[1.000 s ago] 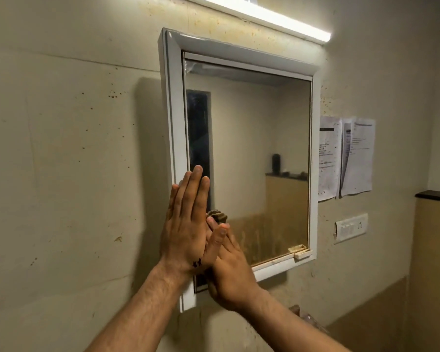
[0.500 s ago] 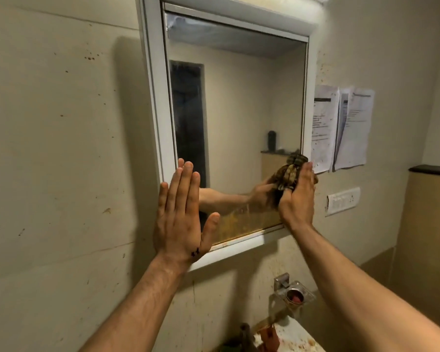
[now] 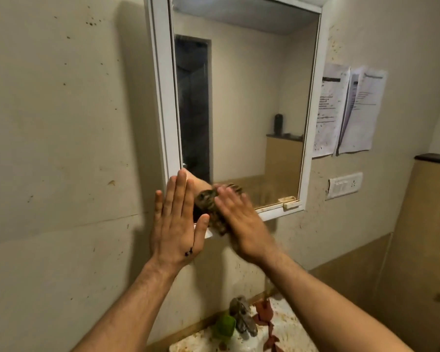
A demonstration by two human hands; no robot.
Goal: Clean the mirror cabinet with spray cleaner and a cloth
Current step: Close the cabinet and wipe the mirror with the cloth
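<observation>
My right hand [image 3: 241,224] is motion-blurred; I cannot tell whether its fingers clamp or merely press the cloth [image 3: 208,208]; mottled brown, half hidden, it sits bunched at the lower left corner of the white-framed mirror cabinet [image 3: 163,97]; my left hand [image 3: 177,224] lies flat beside it, fingers straight and close together.

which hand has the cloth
The right hand: it presses the brown cloth against the mirror cabinet at its lower edge. The left hand lies flat at its corner, fingers straight, with no cloth.

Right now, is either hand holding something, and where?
The right hand presses a bunched cloth against the mirror under its palm; the left hand, flat on the cabinet frame, holds nothing.
</observation>
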